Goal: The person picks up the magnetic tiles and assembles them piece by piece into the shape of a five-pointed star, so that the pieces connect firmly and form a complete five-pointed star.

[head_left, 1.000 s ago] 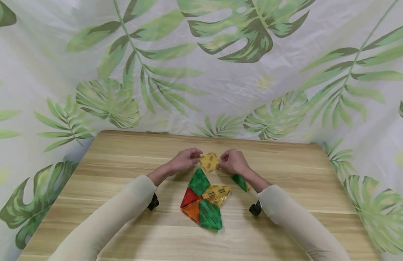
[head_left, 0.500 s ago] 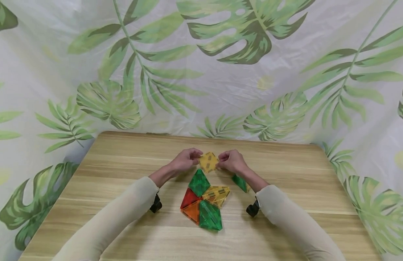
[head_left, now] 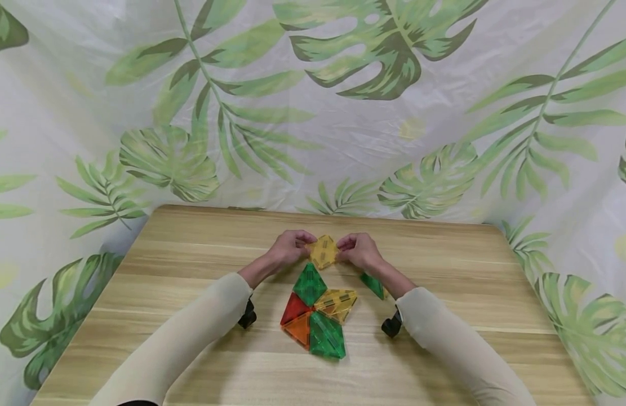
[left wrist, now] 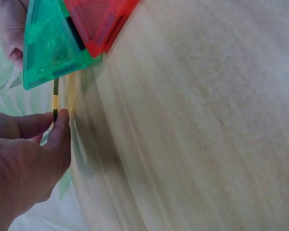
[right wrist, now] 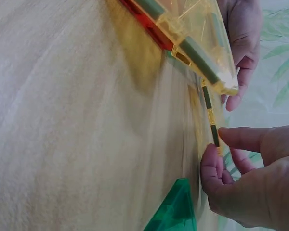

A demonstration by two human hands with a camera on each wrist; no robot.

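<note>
A translucent yellow magnetic tile [head_left: 323, 252] is held between both hands, beyond the other tiles. My left hand [head_left: 291, 249] pinches its left edge between thumb and fingers, as the left wrist view shows. On the opposite side my right hand [head_left: 360, 250] pinches the other edge, thumb against curled fingers. Just nearer lies a joined cluster: a green tile [head_left: 310, 285] at its tip, a red tile [head_left: 294, 308], an orange tile [head_left: 298, 329], another green tile [head_left: 327, 336] and a raised yellow piece [head_left: 338, 303]. Whether the held tile touches the table cannot be told.
Another green tile [head_left: 372, 284] lies near the right forearm, partly hidden by it, with a bit of yellow beside it. The wooden table [head_left: 191, 237] ends at a leaf-patterned cloth [head_left: 343, 141]. Black wrist cameras [head_left: 391, 325] hang under the sleeves.
The yellow tile has turned slightly in the hands. My left hand has shifted a little to the right, and the right hand a little left. The cluster has stayed put.
</note>
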